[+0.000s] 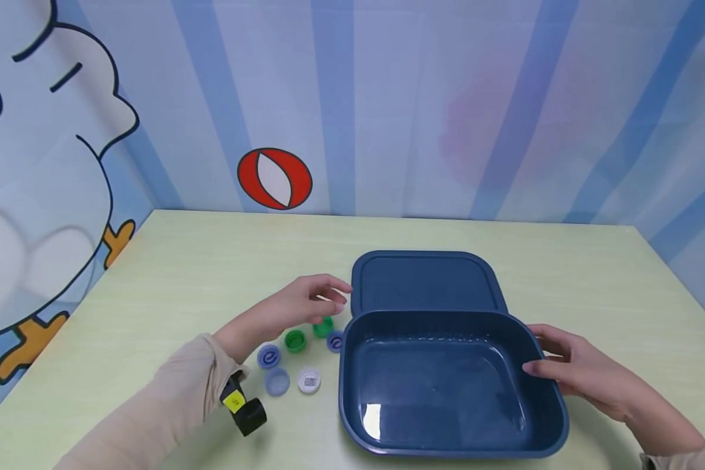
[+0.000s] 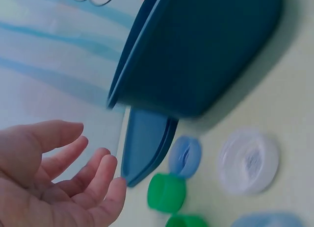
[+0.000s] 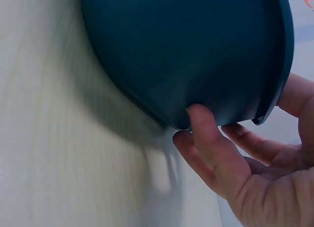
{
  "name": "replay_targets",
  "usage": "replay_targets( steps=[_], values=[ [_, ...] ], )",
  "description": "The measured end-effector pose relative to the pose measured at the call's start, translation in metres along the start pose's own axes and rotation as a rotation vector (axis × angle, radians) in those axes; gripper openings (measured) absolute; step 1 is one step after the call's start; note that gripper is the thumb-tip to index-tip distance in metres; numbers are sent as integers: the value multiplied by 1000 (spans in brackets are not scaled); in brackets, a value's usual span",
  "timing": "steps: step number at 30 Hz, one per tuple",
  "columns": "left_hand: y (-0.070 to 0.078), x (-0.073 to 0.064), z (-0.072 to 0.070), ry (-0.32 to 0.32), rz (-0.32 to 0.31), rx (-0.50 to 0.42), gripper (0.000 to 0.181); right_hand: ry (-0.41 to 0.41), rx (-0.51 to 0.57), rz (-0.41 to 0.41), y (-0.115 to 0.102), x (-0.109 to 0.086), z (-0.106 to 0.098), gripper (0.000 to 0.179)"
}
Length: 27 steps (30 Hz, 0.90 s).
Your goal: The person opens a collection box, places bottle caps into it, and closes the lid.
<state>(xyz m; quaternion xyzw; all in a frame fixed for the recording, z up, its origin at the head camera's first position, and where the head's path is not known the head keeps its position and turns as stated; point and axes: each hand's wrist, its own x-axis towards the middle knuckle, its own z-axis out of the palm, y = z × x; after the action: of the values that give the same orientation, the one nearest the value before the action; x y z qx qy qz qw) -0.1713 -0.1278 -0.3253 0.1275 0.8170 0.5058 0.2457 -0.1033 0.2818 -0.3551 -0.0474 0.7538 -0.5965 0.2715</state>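
Note:
A dark blue plastic box stands on the table with its open top facing up, and nothing shows inside it. My right hand grips its right side, thumb over the rim and fingers against the outer wall. Behind the box lies its matching lid, partly covered by the box's back edge. My left hand hovers at the lid's left edge, fingers loosely bent and holding nothing. Below it are several bottle caps: a green cap, a second green one, a blue cap and a white cap among them.
The pale table reaches back to a striped blue backdrop with cartoon figures. A black wrist camera with a yellow label sits at the left sleeve, close to the caps.

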Motion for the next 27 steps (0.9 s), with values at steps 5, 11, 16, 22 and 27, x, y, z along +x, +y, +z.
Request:
replay_targets(
  steps=[5, 11, 16, 22, 27],
  values=[
    [-4, 1, -19, 54, -34, -21, 40, 12, 2, 12, 2, 0, 0, 60],
    [-16, 2, -38, 121, -79, -68, 41, 12, 0, 14, 3, 0, 0, 61],
    [-25, 0, -48, 152, -91, -102, 43, 15, 1, 13, 3, 0, 1, 61],
    [-39, -6, -56, 177, -106, -111, 43, 6, 15, 0, 3, 0, 0, 55],
    [-52, -9, -61, 204, -140, -123, 43, 13, 14, 4, 3, 1, -1, 54]
  ],
)
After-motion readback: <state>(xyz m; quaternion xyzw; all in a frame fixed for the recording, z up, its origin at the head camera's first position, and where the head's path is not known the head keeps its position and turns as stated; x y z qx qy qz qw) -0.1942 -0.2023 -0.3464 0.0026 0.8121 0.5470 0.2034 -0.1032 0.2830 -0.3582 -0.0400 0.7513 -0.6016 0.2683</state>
